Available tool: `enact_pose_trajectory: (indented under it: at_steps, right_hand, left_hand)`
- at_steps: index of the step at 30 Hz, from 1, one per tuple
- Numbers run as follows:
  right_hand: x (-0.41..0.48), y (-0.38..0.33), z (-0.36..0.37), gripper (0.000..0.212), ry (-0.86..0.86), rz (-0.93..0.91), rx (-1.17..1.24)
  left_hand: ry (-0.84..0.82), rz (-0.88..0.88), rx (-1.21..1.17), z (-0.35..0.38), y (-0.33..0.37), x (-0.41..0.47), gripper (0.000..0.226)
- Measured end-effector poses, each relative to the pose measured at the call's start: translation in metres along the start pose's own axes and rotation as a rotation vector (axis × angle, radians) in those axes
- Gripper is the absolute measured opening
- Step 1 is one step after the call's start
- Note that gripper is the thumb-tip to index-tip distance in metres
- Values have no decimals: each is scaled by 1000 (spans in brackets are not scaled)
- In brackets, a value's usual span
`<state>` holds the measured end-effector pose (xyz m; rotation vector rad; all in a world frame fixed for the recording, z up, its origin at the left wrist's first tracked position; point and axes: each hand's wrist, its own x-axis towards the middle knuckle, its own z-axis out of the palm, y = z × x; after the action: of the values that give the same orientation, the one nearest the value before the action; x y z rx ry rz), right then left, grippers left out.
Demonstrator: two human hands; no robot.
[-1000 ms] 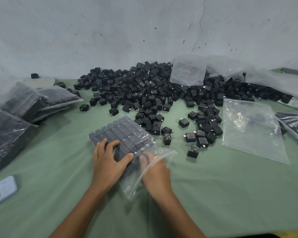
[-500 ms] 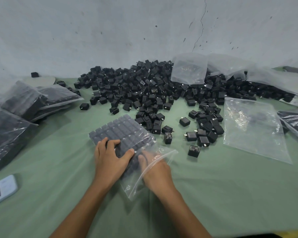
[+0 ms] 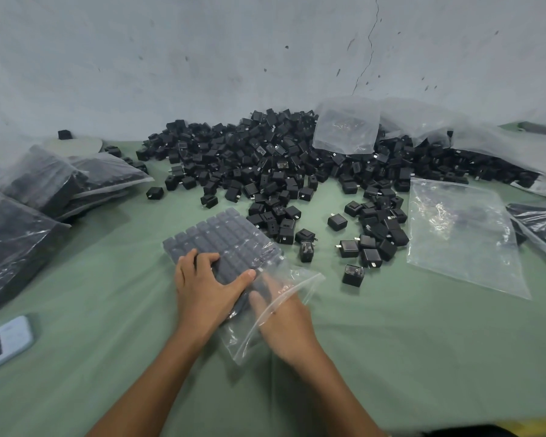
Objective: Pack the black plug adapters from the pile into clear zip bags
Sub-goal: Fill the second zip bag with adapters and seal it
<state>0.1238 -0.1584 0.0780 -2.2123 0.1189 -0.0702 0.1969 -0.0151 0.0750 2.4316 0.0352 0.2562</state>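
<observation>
A clear zip bag (image 3: 234, 244) lies on the green cloth in front of me, with rows of black plug adapters packed flat inside it. My left hand (image 3: 207, 287) rests on top of the bag, fingers spread over the near rows. My right hand (image 3: 282, 313) is inside the bag's open mouth, fingers straight, seen through the plastic. The big pile of loose black adapters (image 3: 281, 162) spreads behind the bag, up to the wall. Stray adapters (image 3: 353, 274) lie just right of the bag.
Filled bags (image 3: 22, 216) are stacked at the left. An empty clear bag (image 3: 460, 234) lies flat at the right, more plastic (image 3: 347, 127) lies over the pile. A white device (image 3: 5, 342) sits near the left edge. The grey wall closes off the back.
My right hand has slid a little further into the bag's mouth. My left hand stays on the bag, barely shifted.
</observation>
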Motion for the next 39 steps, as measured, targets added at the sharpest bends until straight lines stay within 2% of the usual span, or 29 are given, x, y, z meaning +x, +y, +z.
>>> enact_pose_trajectory:
  at_steps: [2,8,10,13,16,21,25,29,33,39]
  right_hand:
    - [-6,4,-4,48,2,-17,83]
    - [-19,6,-5,28,59,-89,153]
    - [-27,9,-4,21,137,-54,216]
    - [-40,17,-9,22,347,39,348]
    - [-36,21,-34,21,502,47,265]
    - [21,13,-85,22,398,-15,-61]
    - [59,10,-94,31,223,39,-360]
    - [75,10,-85,19,95,78,-509]
    - [75,13,-76,29,150,78,-471]
    - [29,14,-93,30,397,-6,-126]
  left_hand:
    - [6,8,2,0,1,1,81]
    - [3,13,26,-2,1,1,82]
    - [11,22,25,-2,1,0,82]
    - [26,21,8,-1,2,0,80]
    - [33,16,-9,0,2,-1,80]
    - [18,10,-22,-1,3,-3,81]
    - [24,13,-47,-1,2,-4,79]
    - [21,7,-62,-1,1,-4,80]
    - [25,10,-49,-1,-1,-3,82]
    - [27,15,-42,1,-3,-3,80]
